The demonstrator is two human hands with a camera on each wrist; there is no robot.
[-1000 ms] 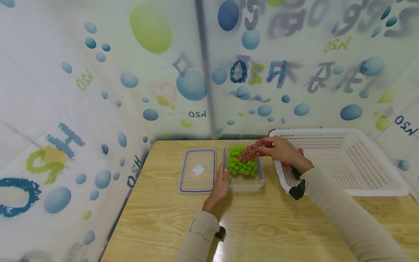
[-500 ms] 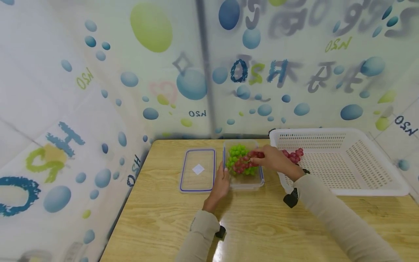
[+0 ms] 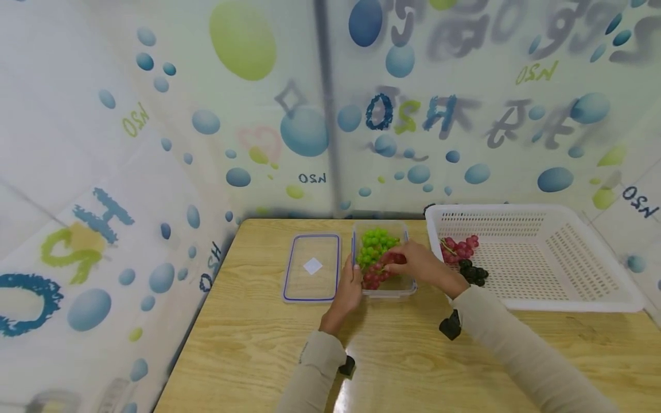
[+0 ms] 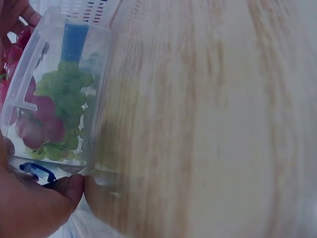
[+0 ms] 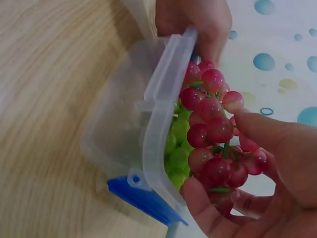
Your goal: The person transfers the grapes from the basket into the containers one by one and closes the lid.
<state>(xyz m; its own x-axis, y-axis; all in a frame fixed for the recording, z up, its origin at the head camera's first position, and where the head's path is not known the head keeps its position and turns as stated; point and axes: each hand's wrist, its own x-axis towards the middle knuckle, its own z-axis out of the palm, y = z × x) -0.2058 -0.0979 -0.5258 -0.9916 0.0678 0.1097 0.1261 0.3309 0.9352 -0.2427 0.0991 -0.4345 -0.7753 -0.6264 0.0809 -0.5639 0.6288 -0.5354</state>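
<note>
A clear plastic food container [image 3: 389, 293] with blue side clips stands near the back of the table. Green grapes [image 3: 376, 241] lie inside it. My left hand [image 3: 349, 289] holds its left side, the thumb low against the wall in the left wrist view. From the right, my right hand [image 3: 420, 263] grips a bunch of red grapes [image 5: 213, 129] between thumb and fingers. The bunch is over the container's near part, partly on the green grapes, with its left end down inside. My right fingers cover some of it in the head view.
A blue-edged clear lid [image 3: 310, 284] lies flat left of the container. To the right is a white slotted basket [image 3: 563, 304], holding more red grapes [image 3: 465, 248] and a dark bunch of grapes [image 3: 474, 273]. A bubble-printed wall [image 3: 341, 172] rises behind the table [image 3: 248, 344].
My right hand has brought the red grapes left, down and toward me, from above the container's back right to its near part. My left hand has stayed on the container.
</note>
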